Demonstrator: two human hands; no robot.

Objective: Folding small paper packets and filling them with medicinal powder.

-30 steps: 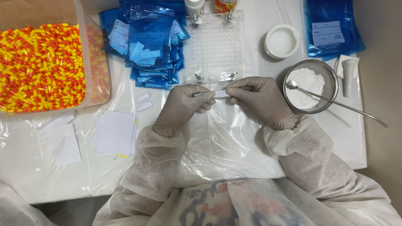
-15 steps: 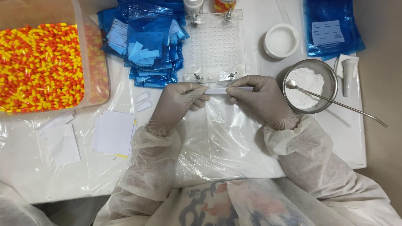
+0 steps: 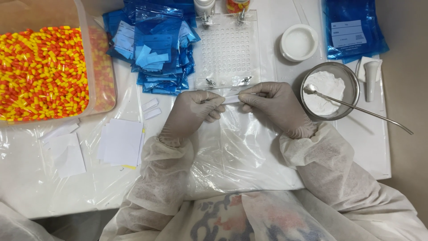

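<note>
Both hands wear pale gloves and meet at the table's middle. My left hand [image 3: 194, 111] and my right hand [image 3: 272, 105] pinch the two ends of a small white paper strip [image 3: 232, 99], held level just above clear plastic sheeting [image 3: 240, 151]. Right behind the strip lies a clear perforated capsule tray [image 3: 228, 49]. A metal bowl of white powder [image 3: 330, 91] with a long-handled spoon [image 3: 356, 109] resting in it stands beside my right hand.
A clear bin of orange-and-yellow capsules [image 3: 44, 73] fills the far left. Blue plastic bags [image 3: 154, 44] are piled behind my left hand, with another blue bag [image 3: 352, 29] at the far right. White paper slips [image 3: 120, 143], a white dish [image 3: 298, 42] and a small white pestle [image 3: 371, 78] lie around.
The two hands have drawn slightly apart along the strip, which now shows more between the fingertips. Everything else stays where it was.
</note>
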